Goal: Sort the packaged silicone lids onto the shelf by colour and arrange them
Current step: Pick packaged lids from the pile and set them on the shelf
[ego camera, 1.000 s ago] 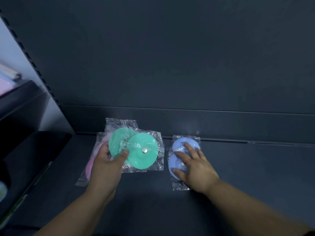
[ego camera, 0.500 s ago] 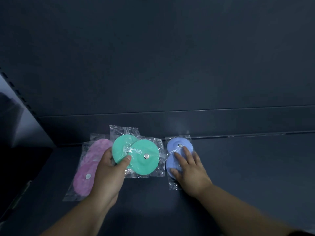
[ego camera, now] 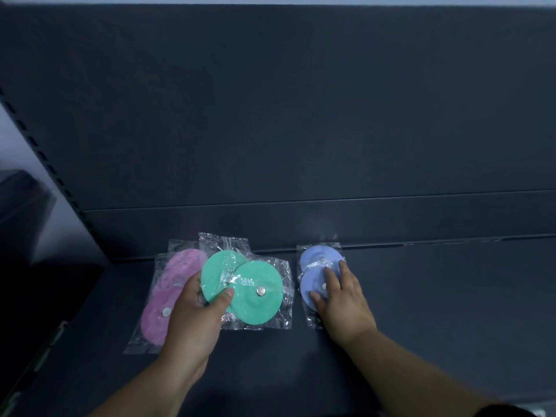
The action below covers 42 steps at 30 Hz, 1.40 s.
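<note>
Left hand (ego camera: pixel 192 320) pinches two bagged round green silicone lids (ego camera: pixel 243 288) over pink bagged lids (ego camera: pixel 168 299). Right hand (ego camera: pixel 340 299), fingers straight, presses bagged blue lids (ego camera: pixel 320 273). Step: aligning colour piles on dark shelf (ego camera: pixel 436 311); next, set green between pink and blue.

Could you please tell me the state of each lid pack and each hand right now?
Green lids: bagged, gripped by the left hand, overlapping the pink lids.
Pink lids: bagged, on the shelf, partly covered.
Blue lids: bagged, flat on the shelf, under the right hand.
Left hand: gripping green lids.
Right hand: fingers straight, on blue lids.
</note>
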### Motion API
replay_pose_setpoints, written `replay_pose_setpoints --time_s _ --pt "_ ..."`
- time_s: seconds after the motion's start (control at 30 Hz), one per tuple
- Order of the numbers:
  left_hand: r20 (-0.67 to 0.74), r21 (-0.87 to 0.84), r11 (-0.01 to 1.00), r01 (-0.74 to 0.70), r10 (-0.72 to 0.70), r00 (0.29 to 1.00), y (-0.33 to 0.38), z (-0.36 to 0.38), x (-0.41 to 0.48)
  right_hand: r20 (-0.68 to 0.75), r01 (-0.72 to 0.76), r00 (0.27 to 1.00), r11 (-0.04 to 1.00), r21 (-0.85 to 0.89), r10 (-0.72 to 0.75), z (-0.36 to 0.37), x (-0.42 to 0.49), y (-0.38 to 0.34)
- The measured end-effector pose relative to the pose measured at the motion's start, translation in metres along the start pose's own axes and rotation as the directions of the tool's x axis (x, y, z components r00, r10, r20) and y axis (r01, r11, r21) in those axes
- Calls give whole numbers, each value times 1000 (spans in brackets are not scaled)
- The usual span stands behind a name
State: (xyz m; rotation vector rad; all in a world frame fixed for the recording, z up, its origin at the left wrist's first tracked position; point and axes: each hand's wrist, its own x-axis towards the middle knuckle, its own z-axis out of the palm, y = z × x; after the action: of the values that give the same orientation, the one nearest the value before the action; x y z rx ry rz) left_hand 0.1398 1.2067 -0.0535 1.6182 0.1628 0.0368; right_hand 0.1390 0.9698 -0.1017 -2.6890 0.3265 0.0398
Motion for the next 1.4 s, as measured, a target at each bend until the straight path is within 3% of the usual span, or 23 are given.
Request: replay_pose_setpoints --time_s 0.13,0.2,0.27,0.33,0.4,0.5,0.57,0.73,0.83,0.97,1.17,1.23,1.27,1.33,1.4 --pt "18 -10 1000 16 -16 1000 2 3 0 44 -19 999 997 -71 23 -3 2 1" --pt "41 -12 1000 27 -26 999 4 6 0 -34 -12 999 997 -72 9 -10 -1 -1" --pt "65 -39 999 38 -35 997 7 9 0 -184 24 983 999 28 -19 -23 -7 -8" --pt "105 -93 994 62 -52 993 11 15 -1 -258 68 966 961 268 4 -36 -19 -19" --pt "154 -162 982 98 -73 985 16 25 -5 -128 26 990 828 560 55 -46 -34 -31" --pt "230 -213 967 142 -92 969 25 44 -12 132 -146 989 497 856 64 -57 -52 -36" --pt "276 -209 964 162 -100 956 29 57 -18 175 -187 982 343 920 66 -69 -59 -27" --pt "295 -148 975 167 -117 948 33 93 -24 200 -214 973 136 967 111 -104 -54 28" --pt "290 -81 993 85 -58 955 35 126 -27 197 -225 950 95 970 242 -123 -38 81" --pt "218 232 962 -147 96 971 33 178 -31 173 -208 924 69 976 340 -149 -16 148" --pt "114 381 901 -208 177 978 26 283 -46 153 -231 945 263 937 288 -196 13 243" --pt "117 496 828 -262 235 965 23 304 -49 143 -223 949 282 933 280 -208 20 265" --pt "167 590 738 -326 283 944 22 312 -52 137 -216 951 275 937 277 -213 23 274" --pt "342 783 447 -432 271 900 18 328 -59 137 -209 956 272 939 259 -221 29 290" --pt "447 852 242 -464 125 886 12 343 -66 157 -223 960 292 930 234 -225 34 301"
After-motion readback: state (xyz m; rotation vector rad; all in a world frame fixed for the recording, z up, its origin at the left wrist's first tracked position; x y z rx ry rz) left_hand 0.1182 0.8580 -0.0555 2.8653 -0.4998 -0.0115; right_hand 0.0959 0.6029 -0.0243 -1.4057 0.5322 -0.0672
